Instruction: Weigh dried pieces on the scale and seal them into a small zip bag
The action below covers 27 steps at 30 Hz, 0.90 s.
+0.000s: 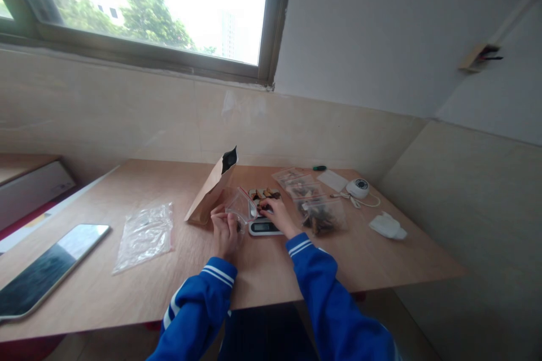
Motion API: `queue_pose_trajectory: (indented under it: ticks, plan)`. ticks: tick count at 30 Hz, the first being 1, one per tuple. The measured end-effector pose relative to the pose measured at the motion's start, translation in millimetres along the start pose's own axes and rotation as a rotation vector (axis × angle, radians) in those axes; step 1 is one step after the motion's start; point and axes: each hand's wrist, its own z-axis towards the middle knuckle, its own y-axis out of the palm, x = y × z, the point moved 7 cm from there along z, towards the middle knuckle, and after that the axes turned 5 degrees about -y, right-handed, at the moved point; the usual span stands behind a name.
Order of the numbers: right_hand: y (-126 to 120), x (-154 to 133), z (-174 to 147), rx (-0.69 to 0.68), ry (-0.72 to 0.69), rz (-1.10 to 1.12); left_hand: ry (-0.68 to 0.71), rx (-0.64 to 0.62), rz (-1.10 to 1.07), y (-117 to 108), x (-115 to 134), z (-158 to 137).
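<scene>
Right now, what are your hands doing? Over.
Left hand holds a clear bag open. Right hand on brown pieces on the scale. Filled bags to the right, paper pouch to the left. Over.

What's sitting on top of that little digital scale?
On the scale lie a few brown and orange pieces. The right hand rests over them, and the clear bag held by the left hand hides part of the platform.

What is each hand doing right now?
Left hand: closed on a clear zip bag.
Right hand: on dried pieces atop the scale; grip unclear.
</scene>
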Motion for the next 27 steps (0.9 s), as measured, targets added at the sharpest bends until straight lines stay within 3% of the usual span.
queue_pose_trajectory:
  ticks: [6,12,17,19,22,27]
  plan:
    - [-13,-3,-3,0.124,0.100,0.114,-0.003,-0.010,0.008,0,0,0]
    - [-46,-50,4,0.316,0.085,0.336,0.022,-0.019,0.001,1,0,0]
    - [-55,-94,15,0.175,-0.054,0.264,0.034,-0.003,0.020,0,2,0]
    - [-54,-88,17,0.196,-0.046,0.181,0.028,0.005,0.023,0,2,0]
    - [-39,-53,23,0.242,0.050,0.065,0.004,0.013,0.007,-1,-1,1]
    - [17,-8,41,0.068,0.100,-0.156,-0.022,0.027,-0.001,-3,-5,2]
